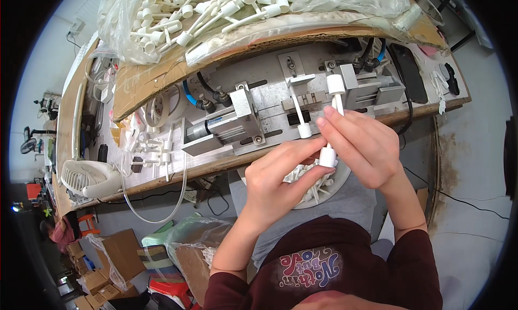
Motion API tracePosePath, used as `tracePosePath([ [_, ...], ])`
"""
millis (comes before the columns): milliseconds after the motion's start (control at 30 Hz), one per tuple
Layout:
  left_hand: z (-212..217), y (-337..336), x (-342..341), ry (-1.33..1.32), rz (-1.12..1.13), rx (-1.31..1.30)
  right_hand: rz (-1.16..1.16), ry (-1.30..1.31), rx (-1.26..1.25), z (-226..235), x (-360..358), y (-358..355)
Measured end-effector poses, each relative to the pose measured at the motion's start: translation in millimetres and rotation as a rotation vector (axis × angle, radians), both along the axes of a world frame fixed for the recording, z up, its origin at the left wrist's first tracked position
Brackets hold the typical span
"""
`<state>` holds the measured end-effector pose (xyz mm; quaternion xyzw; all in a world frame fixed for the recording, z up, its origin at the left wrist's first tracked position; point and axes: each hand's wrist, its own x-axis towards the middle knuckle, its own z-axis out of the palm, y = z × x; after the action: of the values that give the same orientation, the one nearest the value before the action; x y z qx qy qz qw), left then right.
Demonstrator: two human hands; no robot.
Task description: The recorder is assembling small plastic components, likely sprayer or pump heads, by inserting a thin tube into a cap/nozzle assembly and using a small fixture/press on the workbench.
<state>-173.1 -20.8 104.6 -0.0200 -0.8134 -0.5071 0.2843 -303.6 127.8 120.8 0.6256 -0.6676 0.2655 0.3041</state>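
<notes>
Both my hands meet over the front edge of the workbench, around white plastic capped stems. My left hand pinches a white ribbed cap between thumb and fingers. My right hand grips a white stem topped by an upright cap. Fingers cover the middle, so I cannot tell whether these two caps belong to one piece. Just left of them, another white stem with a cap at its lower end slants down from the metal clamping fixture. Below my hands, a round white tray holds many similar pieces.
Metal slide cylinders flank the fixture, one on the left and one on the right. Behind stands a cardboard-edged heap of white capped stems. A small white fan sits at the left bench edge; a black phone lies right.
</notes>
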Motion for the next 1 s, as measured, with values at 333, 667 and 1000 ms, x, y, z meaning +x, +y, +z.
tracePosePath([
  [333,-9.7,2.3,0.1,-0.099,0.283,-0.294,-0.046,-0.092,-0.200,-18.3,-17.1,-8.7],
  [667,-11.2,-4.6,-15.4,-0.113,0.395,-0.744,-0.120,-0.182,-0.222,-13.4,-13.0,-3.1],
  [1000,-9.8,2.7,-11.7,-0.176,0.378,-0.764,-0.122,-0.229,-0.237,-14.1,-9.8,0.7],
])
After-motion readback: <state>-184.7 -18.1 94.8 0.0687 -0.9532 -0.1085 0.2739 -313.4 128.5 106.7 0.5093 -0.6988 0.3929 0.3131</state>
